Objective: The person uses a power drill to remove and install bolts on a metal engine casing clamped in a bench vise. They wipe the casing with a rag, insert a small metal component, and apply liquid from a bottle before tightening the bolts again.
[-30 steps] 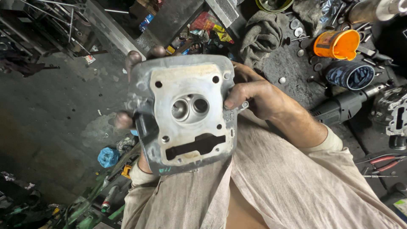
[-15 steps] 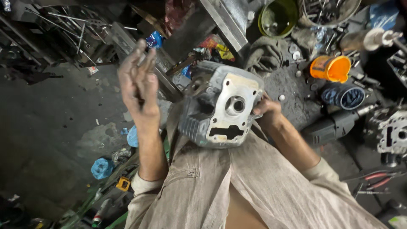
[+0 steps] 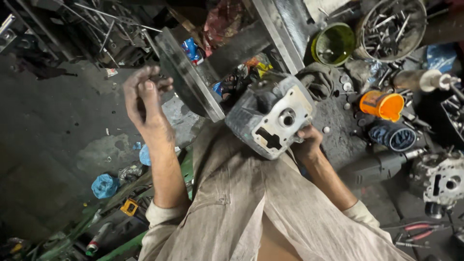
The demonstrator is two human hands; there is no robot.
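My right hand (image 3: 307, 141) grips a grey metal cylinder head (image 3: 270, 116) by its lower right edge and holds it tilted above my lap, its machined face with a round bore and a slot turned toward me. My left hand (image 3: 143, 99) is raised to the left, well away from the casting, with the fingers curled loosely and nothing in them that I can see. Both forearms come out of pale, grimy sleeves.
An angled steel frame (image 3: 193, 82) stands behind the head. To the right lie an orange cup (image 3: 383, 105), a round dark filter part (image 3: 395, 137), a green bowl (image 3: 333, 44), a pan of bolts (image 3: 392, 26), another engine casting (image 3: 442, 181) and red-handled pliers (image 3: 415, 231). Blue scraps (image 3: 104, 185) litter the dark floor at left.
My left hand let go of the cylinder head and rose to the left. The head, first held in both hands, now hangs in my right hand alone, farther right and more tilted.
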